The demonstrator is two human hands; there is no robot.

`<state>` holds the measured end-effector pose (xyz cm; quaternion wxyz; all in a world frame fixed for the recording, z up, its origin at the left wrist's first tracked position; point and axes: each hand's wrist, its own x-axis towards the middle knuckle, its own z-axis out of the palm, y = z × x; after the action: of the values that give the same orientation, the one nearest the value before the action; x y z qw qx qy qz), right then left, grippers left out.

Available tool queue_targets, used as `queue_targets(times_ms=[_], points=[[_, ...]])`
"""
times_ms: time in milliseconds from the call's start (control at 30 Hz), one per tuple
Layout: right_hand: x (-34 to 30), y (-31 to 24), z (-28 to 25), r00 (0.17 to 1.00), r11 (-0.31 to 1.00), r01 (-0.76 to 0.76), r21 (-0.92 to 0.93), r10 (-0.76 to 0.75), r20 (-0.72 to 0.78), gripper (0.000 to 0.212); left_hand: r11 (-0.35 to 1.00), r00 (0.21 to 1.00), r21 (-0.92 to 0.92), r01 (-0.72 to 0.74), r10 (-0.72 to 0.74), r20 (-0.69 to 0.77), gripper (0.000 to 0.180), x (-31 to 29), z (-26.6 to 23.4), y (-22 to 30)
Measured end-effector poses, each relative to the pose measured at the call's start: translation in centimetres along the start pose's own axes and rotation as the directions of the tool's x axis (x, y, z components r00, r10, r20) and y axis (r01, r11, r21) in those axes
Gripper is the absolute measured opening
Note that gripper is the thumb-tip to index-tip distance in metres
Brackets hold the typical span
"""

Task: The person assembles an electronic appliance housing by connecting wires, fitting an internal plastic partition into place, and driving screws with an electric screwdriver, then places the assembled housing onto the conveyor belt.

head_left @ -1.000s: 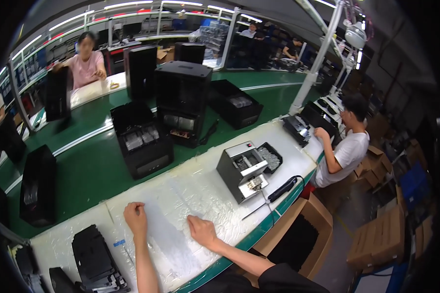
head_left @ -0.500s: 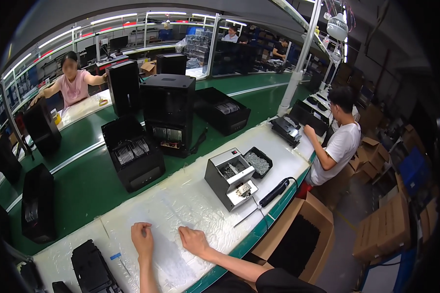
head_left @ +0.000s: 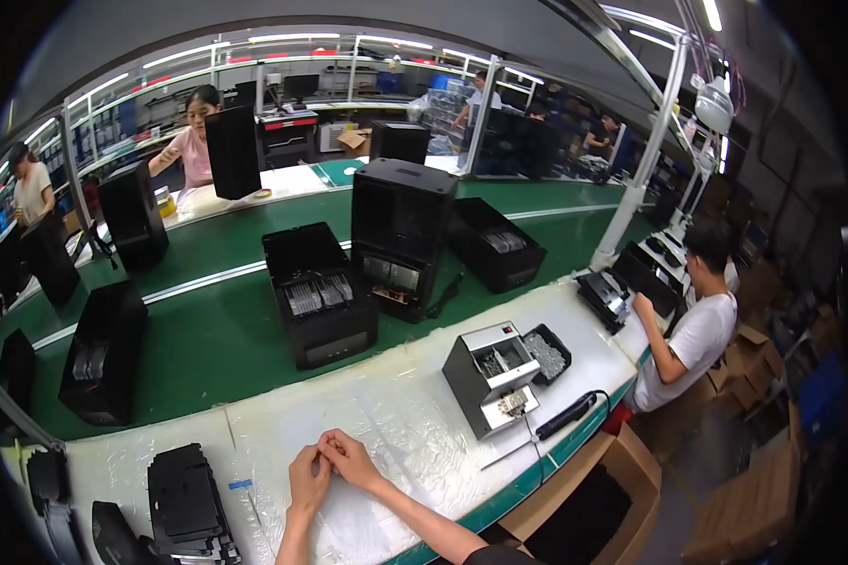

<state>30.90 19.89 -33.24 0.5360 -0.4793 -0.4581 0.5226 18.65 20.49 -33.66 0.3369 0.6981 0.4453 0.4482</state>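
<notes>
My left hand [head_left: 308, 478] and my right hand [head_left: 351, 460] meet fingertip to fingertip above the white, film-covered bench [head_left: 400, 424]. Both sets of fingers are closed in a pinch; whatever they hold, if anything, is too small or hidden to make out. To the right of them stands a grey metal screw feeder [head_left: 476, 386] with screws in its top. Behind it lies a black tray of screws [head_left: 545, 354]. A black electric screwdriver [head_left: 567, 414] with a long bit rests at the bench's near edge. Left of my hands lies a black plastic part [head_left: 187, 499].
Beyond the bench, a green conveyor [head_left: 198, 353] carries several black machine housings, among them an opened one [head_left: 320, 301] and a tall one [head_left: 403, 221]. An open carton of black parts [head_left: 584, 513] sits below on the right. A co-worker [head_left: 697, 325] works at the right; another [head_left: 198, 141] handles housings opposite.
My hands were apart and have come together at the fingertips. The view has shifted, so the bench items appear farther right. Across the conveyor, the co-worker's arms have drawn in.
</notes>
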Motion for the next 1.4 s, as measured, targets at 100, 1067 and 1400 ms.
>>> queue_targets(times_ms=[100, 1067, 1400], points=[[0.9, 2.3, 0.0, 0.998, 0.991, -0.019, 0.131, 0.01, 0.065, 0.01, 0.993, 0.998, 0.109, 0.051, -0.046, -0.046, 0.017, 0.1, -0.5, -0.3], [0.5, 1.3, 1.3, 0.953, 0.956, 0.223, -0.189, -0.255, -0.166, 0.014, 0.999, 0.983, 0.015, 0.037, -0.033, -0.181, 0.013, 0.6, -1.0, -0.1], [0.7, 0.7, 1.6, 0.987, 0.998, 0.048, -0.048, -0.055, -0.15, 0.023, 0.998, 0.989, 0.044, 0.053, -0.046, -0.143, 0.012, 0.8, -1.6, -0.8]])
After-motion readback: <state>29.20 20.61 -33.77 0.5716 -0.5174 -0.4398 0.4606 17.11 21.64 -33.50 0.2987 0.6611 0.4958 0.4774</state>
